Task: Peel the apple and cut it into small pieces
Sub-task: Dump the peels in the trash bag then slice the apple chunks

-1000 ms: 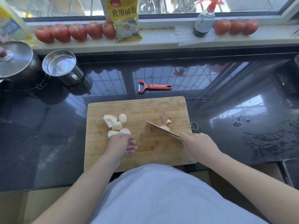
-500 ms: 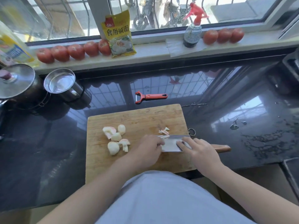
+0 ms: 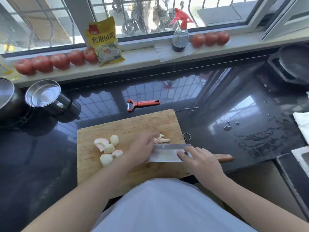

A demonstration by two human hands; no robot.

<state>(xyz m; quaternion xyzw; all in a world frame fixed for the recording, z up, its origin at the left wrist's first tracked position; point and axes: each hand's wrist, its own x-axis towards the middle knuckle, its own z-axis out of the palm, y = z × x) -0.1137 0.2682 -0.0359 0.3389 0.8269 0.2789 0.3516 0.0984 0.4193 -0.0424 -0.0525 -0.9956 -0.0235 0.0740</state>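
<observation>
Several peeled apple chunks [image 3: 108,149] lie on the left half of the wooden cutting board [image 3: 127,126]. A few thin apple scraps [image 3: 163,138] sit near the board's right edge. The cleaver [image 3: 167,154] lies flat on the board, its wooden handle sticking out to the right. My right hand [image 3: 202,162] holds it where blade meets handle, index finger and thumb on the flat of the blade. My left hand [image 3: 142,149] is at the blade's left end, its blurred fingertips reaching the scraps.
A red peeler [image 3: 142,103] lies on the dark wet counter beyond the board. Two steel pots [image 3: 44,96] stand at the left. Tomatoes [image 3: 58,61], a yellow packet [image 3: 104,41] and a spray bottle [image 3: 180,36] line the sill. A stove [image 3: 291,64] is at the right.
The cleaver went from upright cutting to lying flat on the board. My left hand left the apple chunks and moved right to the blade and scraps. The camera tilted up.
</observation>
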